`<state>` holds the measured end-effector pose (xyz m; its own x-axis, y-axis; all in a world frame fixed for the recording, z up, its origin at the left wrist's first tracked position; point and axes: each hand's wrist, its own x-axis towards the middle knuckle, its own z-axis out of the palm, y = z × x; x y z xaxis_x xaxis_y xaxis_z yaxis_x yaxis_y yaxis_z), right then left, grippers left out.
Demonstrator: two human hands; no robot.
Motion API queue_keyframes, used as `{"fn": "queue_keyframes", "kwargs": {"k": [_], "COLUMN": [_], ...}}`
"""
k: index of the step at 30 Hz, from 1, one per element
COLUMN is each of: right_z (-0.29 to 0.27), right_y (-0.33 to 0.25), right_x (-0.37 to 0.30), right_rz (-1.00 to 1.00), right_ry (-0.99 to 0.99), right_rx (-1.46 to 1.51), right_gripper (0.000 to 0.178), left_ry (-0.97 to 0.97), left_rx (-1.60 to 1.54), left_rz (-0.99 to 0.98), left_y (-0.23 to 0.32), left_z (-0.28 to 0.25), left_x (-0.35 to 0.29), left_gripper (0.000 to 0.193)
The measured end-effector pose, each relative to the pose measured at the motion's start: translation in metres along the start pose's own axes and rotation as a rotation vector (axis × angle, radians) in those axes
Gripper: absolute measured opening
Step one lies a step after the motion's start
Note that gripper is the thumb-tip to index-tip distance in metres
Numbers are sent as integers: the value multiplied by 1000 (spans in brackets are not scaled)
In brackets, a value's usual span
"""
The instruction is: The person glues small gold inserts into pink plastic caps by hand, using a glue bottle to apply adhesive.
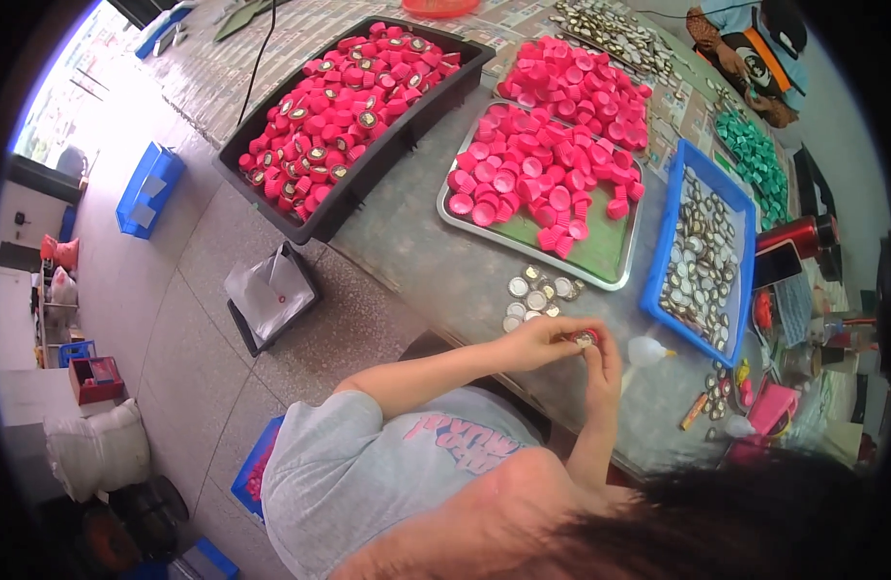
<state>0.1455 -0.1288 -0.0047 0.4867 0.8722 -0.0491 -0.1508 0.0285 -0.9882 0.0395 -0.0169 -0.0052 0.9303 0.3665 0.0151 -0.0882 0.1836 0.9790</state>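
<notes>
Pinching a pink cap over the tabletop

Holding one small pink cap (585, 338) between both hands, we work just above the grey tabletop (416, 261). Our left hand (547, 340) has its fingers pinching the cap from nine o'clock; our right hand (605, 360) closes its fingers on it from four o'clock. At eleven o'clock from the cap, a small cluster of silver round liners (537, 293) lies loose. Beyond them, at twelve o'clock, a metal tray (610, 261) carries a heap of pink caps. A blue bin (745, 290) of more liners sits at two o'clock. Far off at ten o'clock stands a black crate (368, 184) full of caps, some already fitted with liners.
</notes>
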Motion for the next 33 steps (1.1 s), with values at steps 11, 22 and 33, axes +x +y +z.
{"fn": "queue_keyframes", "kwargs": {"k": [11, 22, 33], "right_z": [3, 32, 5], "right_y": [-11, -12, -4], "right_x": [-2, 14, -11], "right_rz": [38, -15, -118], "right_ry": [40, -31, 383], "right_rx": [0, -56, -282], "right_gripper": [30, 33, 24], "left_ry": [-43, 27, 801], "left_rx": [151, -4, -604], "left_rz": [-1, -225, 349], "left_y": [5, 9, 98], "left_z": [0, -31, -179], "left_x": [5, -12, 8], "left_gripper": [40, 32, 27]}}
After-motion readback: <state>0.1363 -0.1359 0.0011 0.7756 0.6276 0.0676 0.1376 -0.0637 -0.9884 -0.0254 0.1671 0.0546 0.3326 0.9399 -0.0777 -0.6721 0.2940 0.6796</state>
